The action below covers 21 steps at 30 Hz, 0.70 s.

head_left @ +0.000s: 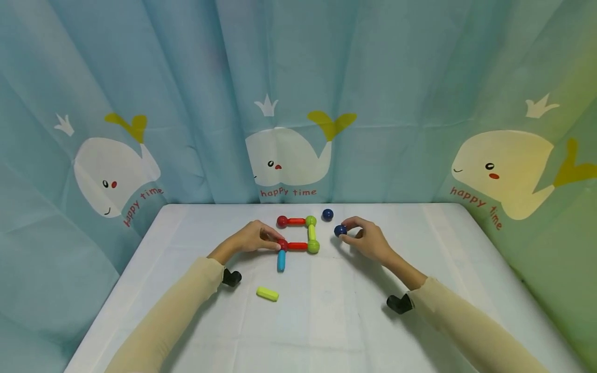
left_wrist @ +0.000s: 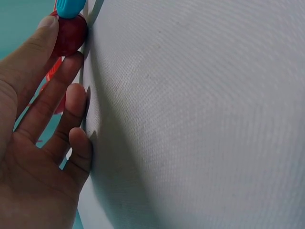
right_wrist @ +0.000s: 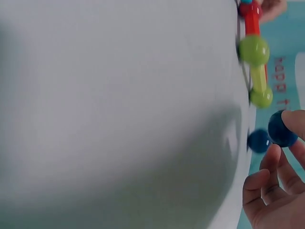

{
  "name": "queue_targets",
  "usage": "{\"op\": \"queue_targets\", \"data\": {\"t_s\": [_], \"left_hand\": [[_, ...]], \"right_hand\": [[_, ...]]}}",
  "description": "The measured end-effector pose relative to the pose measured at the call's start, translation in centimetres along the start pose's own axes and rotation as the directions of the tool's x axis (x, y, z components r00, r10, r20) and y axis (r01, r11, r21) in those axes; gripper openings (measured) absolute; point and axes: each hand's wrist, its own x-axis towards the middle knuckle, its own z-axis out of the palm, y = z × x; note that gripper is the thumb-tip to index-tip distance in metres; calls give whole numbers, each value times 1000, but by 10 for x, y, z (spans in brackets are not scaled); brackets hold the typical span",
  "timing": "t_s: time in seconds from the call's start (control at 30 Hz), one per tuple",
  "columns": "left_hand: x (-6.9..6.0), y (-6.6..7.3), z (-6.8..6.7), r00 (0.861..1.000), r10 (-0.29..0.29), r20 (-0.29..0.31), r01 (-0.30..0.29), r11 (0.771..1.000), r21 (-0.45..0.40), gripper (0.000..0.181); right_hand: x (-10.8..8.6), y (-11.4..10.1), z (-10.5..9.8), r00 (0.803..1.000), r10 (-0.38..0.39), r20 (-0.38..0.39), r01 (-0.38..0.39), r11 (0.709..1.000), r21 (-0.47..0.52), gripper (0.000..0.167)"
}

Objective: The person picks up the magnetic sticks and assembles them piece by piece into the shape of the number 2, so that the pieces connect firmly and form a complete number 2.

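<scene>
My left hand [head_left: 254, 237] pinches a red ball [left_wrist: 70, 36] between thumb and fingers at the near left corner of a figure made of balls and rods. From that ball a blue rod [head_left: 281, 260] points toward me, and a red rod [head_left: 297, 246] runs right to a green ball [head_left: 313, 246]. A yellow-green rod [head_left: 312, 233] links it to another green ball [head_left: 310, 221], then a red rod [head_left: 296, 221] reaches a second red ball [head_left: 282, 221]. On the right, my right hand [head_left: 369, 241] holds a dark blue ball [right_wrist: 282, 129] by thumb and fingertips, apart from the figure.
A second dark blue ball [head_left: 328, 214] lies near the table's back edge, right of the figure. One loose yellow-green rod [head_left: 267, 294] rests nearer to me. Behind the white table [head_left: 326, 321] hangs a blue curtain [head_left: 387, 103] with whale prints.
</scene>
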Motion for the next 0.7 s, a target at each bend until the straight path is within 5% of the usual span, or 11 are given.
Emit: {"op": "queue_targets", "data": {"t_s": [0.7], "left_hand": [[0, -2, 1, 1000, -21, -5, 21, 1000, -10, 28]], "right_hand": [[-44, -59, 61, 995, -19, 102, 0, 985, 175, 26]]}}
